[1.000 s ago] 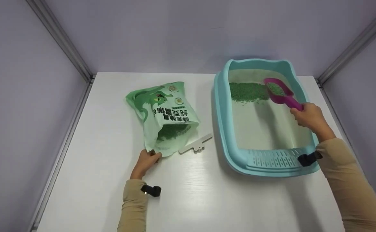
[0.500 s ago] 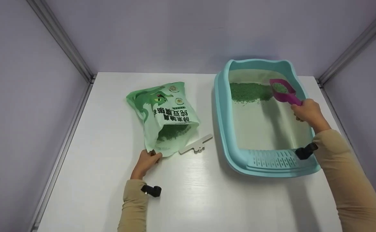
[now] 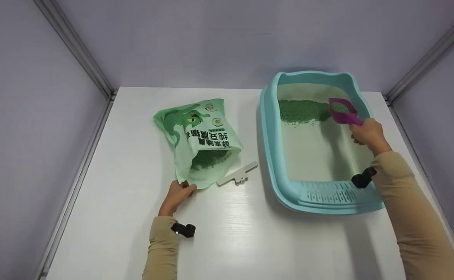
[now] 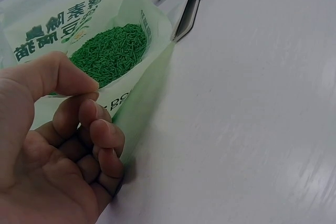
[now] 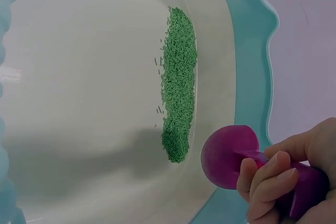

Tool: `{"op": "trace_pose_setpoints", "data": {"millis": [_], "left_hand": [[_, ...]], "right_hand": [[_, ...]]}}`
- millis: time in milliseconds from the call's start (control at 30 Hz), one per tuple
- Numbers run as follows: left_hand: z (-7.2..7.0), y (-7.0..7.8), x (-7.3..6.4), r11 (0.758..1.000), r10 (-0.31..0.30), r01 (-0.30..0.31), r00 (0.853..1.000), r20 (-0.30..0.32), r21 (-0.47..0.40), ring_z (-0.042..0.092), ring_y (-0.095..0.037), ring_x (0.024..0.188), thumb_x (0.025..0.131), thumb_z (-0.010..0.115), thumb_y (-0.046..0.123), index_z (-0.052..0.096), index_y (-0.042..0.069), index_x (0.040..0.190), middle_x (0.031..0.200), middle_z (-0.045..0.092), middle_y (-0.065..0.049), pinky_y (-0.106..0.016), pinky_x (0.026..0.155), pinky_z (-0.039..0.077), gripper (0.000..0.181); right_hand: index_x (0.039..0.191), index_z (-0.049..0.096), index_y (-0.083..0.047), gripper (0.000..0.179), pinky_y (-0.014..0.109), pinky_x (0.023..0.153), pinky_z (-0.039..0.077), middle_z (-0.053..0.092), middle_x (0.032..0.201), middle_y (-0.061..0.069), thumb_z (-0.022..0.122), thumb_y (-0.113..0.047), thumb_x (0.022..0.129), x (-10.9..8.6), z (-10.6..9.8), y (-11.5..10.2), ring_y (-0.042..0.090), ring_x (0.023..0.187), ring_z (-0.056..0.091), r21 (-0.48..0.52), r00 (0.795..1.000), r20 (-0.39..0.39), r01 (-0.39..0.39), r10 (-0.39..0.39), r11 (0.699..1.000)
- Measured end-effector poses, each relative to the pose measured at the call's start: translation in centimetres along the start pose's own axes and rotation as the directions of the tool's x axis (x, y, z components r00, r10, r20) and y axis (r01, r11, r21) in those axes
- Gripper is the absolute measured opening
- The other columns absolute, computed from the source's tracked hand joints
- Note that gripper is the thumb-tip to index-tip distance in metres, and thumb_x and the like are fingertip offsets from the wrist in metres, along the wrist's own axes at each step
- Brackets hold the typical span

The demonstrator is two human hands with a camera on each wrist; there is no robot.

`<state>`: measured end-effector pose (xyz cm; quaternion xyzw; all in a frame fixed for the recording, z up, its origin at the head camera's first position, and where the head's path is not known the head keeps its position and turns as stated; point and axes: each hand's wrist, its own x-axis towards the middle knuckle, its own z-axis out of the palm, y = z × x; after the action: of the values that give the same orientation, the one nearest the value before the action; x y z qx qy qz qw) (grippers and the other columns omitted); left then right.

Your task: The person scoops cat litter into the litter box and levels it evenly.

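Left hand [image 3: 178, 195]: thumb and index finger pinch the near edge of the bag [image 3: 205, 132]; the remaining fingers are curled inward beneath them. The bag lies on the table [image 3: 227, 237], directly beyond these fingers, with its mouth facing back toward them and its printed face upward. Green pellets [image 4: 113, 53] are visible inside, just past the pinching fingertips.

To the right of the left fingers, close by the lip of the bag, lies a pale clip [image 3: 236, 175], set at a slant; whether it touches the bag cannot be determined.

Right hand [image 3: 368, 134]: fingers wrapped around the handle of the purple scoop [image 3: 343, 116]. The bowl extends ahead and to the left of these fingers, carrying a load of green pellets. It is held above the floor of the blue tray [image 3: 272, 155], on which a shadow falls.

The tray stands on the table, its interior below and to the left of the right fingers. Inside, a strip of pellets [image 3: 302, 111] lies along the far end, left of the bowl, with loose pieces scattered along its near side. The slotted ledge [image 3: 328, 192] is at the tray's near end, on the person's side of the right fingers.
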<state>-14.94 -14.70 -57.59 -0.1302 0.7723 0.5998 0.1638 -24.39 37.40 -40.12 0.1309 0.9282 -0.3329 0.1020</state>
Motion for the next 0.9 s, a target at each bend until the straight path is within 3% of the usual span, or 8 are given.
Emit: {"op": "trace_pose_setpoints", "data": {"millis": [167, 400, 567, 767, 900], "left_hand": [[0.0, 0.1, -0.2, 1.0, -0.009, 0.009, 1.0, 0.003, 0.001, 0.04, -0.014, 0.057, 0.081, 0.058, 0.013, 0.044, 0.014, 0.066, 0.058, 0.045, 0.003, -0.027, 0.059, 0.037, 0.02], [0.0, 0.1, -0.2, 1.0, -0.003, 0.003, 1.0, -0.005, 0.009, 0.042, -0.014, 0.059, 0.081, 0.059, 0.013, 0.045, 0.013, 0.071, 0.06, 0.045, 0.002, -0.027, 0.06, 0.038, 0.018], [0.1, 0.1, -0.2, 1.0, -0.003, 0.003, 1.0, -0.007, 0.006, 0.042, -0.014, 0.06, 0.081, 0.059, 0.012, 0.044, 0.012, 0.072, 0.061, 0.046, 0.002, -0.027, 0.06, 0.038, 0.017], [0.1, 0.0, -0.1, 1.0, -0.008, 0.008, 1.0, -0.013, -0.003, 0.041, -0.013, 0.059, 0.08, 0.059, 0.013, 0.044, 0.013, 0.07, 0.06, 0.045, 0.002, -0.027, 0.06, 0.037, 0.019], [0.1, -0.1, -0.1, 1.0, -0.011, 0.011, 1.0, -0.01, -0.005, 0.041, -0.014, 0.059, 0.08, 0.059, 0.013, 0.044, 0.013, 0.07, 0.06, 0.046, 0.002, -0.028, 0.06, 0.037, 0.018]], "right_hand": [[0.116, 0.044, 0.026, 0.051, 0.015, 0.049, 0.047, 0.056, 0.056, -0.009, 0.041, -0.019, 0.093, 0.5, 0.3, 0.3, -0.001, 0.048, 0.052, -0.004, 1.0, 0.014, -0.022, 0.022, 1.0], [0.095, 0.056, 0.016, 0.038, 0.016, 0.047, 0.046, 0.052, 0.045, -0.013, 0.043, -0.019, 0.092, 1.0, 0.8, 0.3, -0.001, 0.044, 0.054, -0.058, 0.999, 0.01, -0.039, 0.039, 0.998], [0.102, 0.055, 0.024, 0.047, 0.017, 0.045, 0.043, 0.049, 0.039, -0.015, 0.044, -0.021, 0.092, 1.2, 1.0, 0.6, -0.003, 0.037, 0.051, -0.126, 0.999, 0.017, -0.036, 0.039, 0.991], [0.073, 0.055, 0.003, 0.032, 0.02, 0.045, 0.041, 0.049, 0.04, -0.012, 0.044, -0.021, 0.09, 1.4, 1.1, 0.7, -0.002, 0.036, 0.049, -0.234, 0.999, -0.019, -0.032, 0.029, 0.972], [0.075, 0.058, 0.005, 0.031, 0.026, 0.044, 0.04, 0.054, 0.045, -0.004, 0.044, -0.02, 0.088, 1.6, 1.2, 0.7, 0.005, 0.04, 0.051, -0.28, 0.998, -0.055, -0.026, 0.012, 0.96]]}}
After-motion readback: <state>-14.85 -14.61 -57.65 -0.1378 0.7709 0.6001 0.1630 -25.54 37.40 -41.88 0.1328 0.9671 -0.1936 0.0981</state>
